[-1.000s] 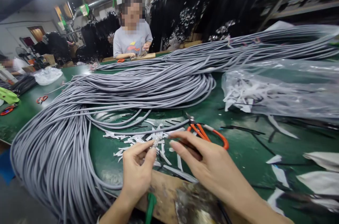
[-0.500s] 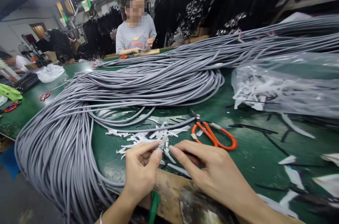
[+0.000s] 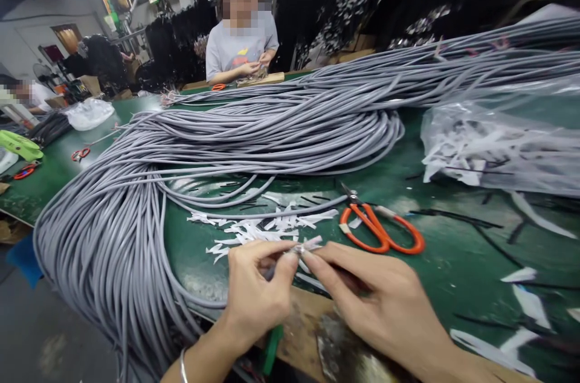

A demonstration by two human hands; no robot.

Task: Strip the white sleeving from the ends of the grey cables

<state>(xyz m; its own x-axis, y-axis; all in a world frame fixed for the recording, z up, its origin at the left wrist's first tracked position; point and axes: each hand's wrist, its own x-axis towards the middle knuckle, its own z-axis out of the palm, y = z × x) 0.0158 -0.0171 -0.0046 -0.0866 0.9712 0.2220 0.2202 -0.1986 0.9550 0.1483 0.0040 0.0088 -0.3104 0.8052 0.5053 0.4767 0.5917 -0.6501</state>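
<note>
My left hand (image 3: 258, 289) is closed in a pinch around the end of a grey cable, thumb against the bent forefinger. The stripped cable end (image 3: 312, 243), pale and silvery, sticks out past the fingertips. Meeting it from the other side, my right hand (image 3: 380, 289) pinches at the same end with thumb and forefinger. What lies exactly between the right fingertips is too small to make out. Orange-handled scissors (image 3: 374, 228) rest on the table just beyond my right hand. White strips (image 3: 254, 232) lie scattered in front of both hands.
A large bundle of grey cables (image 3: 203, 147) spans the green table (image 3: 453, 262) and hangs over its near left edge. At the right sits a clear plastic bag (image 3: 507, 147) of white scraps. Across the table a person (image 3: 242, 45) handles small pieces. Black offcuts (image 3: 457, 214) lie about.
My right fingertips, apart from the cable end before, now pinch at it. The pale end now points to the right. The whole view has shifted slightly.
</note>
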